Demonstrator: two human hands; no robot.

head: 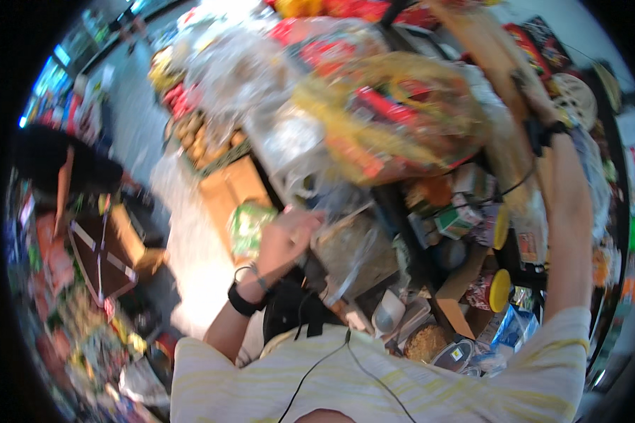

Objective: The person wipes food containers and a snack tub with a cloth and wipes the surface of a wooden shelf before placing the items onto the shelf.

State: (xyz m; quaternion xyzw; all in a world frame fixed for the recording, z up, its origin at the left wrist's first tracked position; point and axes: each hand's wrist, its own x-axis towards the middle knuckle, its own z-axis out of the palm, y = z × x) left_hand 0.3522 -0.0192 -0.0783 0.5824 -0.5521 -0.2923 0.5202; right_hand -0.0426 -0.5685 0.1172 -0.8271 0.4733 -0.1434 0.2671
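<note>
My left hand (291, 232), blurred and with the fingers partly curled, is beside a clear plastic bag (344, 203). Whether it grips the bag's edge is unclear. A green-and-clear plastic packet (250, 224) lies just left of it, over a brown cardboard box (235, 182). My right hand (537, 103) reaches far forward to a long tan board (492, 63); its fingers are too blurred to show a grip. Between the hands sits a translucent yellow plastic bag (402, 121) with red packets inside. A dusty, flat-topped box (357, 248) is near my body.
A green crate (222, 161) holds round brown produce. Jars with yellow lids (500, 290), small cartons (457, 217) and tubs (452, 355) crowd the right side. At left, a person in black (66, 161) stands by a taped brown box (103, 254). Goods cover the lower left floor.
</note>
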